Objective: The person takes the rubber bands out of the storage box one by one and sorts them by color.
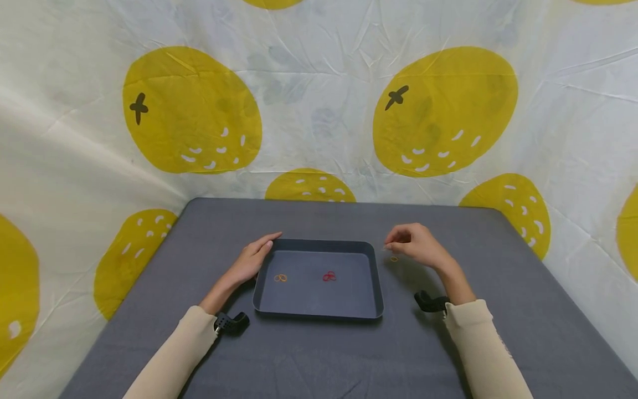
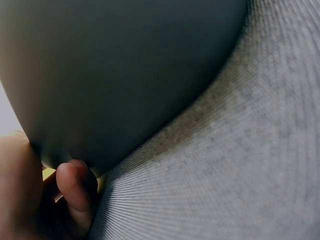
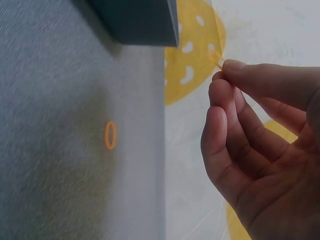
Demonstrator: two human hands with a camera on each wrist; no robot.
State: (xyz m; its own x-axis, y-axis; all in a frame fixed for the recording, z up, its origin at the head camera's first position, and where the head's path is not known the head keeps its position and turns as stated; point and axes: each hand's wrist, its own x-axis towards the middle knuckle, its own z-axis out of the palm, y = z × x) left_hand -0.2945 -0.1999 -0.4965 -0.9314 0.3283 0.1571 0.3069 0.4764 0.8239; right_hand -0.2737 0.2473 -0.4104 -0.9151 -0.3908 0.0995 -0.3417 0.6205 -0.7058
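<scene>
A dark grey rectangular tray (image 1: 319,317) lies on the table. My left hand (image 1: 249,260) grips its far left corner, thumb at the rim; in the left wrist view, fingers (image 2: 72,185) curl against the tray's outer side. Inside, a small cluster of orange rubber bands (image 1: 281,278) lies at left, and a red cluster of rubber bands (image 1: 329,276) lies right of the middle. Beyond the tray's right side, my right hand (image 1: 421,246) is raised, pinching a yellow-orange rubber band (image 3: 216,58) between thumb and fingertips. Below it, another orange rubber band (image 3: 107,135) rests on the table.
Grey cloth covers the table (image 1: 319,360). A white curtain (image 1: 319,127) with large yellow fruit prints hangs behind and beside it. Each wrist wears a black camera mount, the left mount (image 1: 231,323) close to the tray's near left corner.
</scene>
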